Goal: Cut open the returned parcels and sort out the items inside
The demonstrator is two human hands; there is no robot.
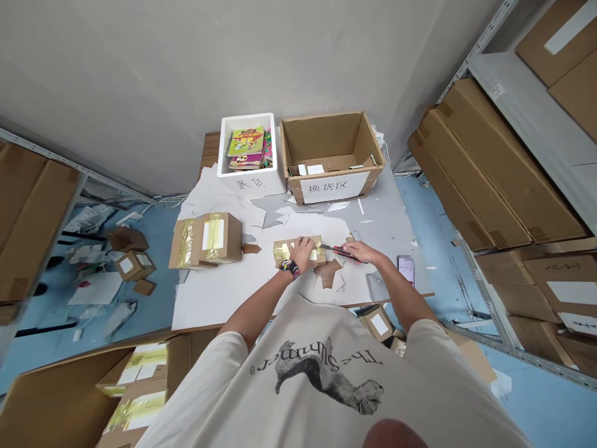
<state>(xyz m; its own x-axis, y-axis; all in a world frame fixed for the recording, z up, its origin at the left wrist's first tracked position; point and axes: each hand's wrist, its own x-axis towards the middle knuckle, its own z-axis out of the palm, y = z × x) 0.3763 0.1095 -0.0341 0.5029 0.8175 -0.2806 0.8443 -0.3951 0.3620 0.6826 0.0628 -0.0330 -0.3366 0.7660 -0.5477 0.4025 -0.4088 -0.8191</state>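
Note:
A small cardboard box (280, 250), wrapped in yellow tape, lies on the white-covered table in front of me. My left hand (301, 254) grips it from above, the thumb apart from the bent fingers. In my right hand (358, 251) is a red and black utility knife (342, 251), closed fingers around its handle. The knife's blade points left and reaches the box's right end. Below that end lies a torn brown patch (328, 274) on the white sheet.
Two taped cardboard boxes (222, 239) stand at the table's left. Behind are a white foam box (252, 185) with booklets and an open carton (333, 188) with small items. A phone (407, 269) lies near the right edge. Shelves of cartons (494, 174) flank the table.

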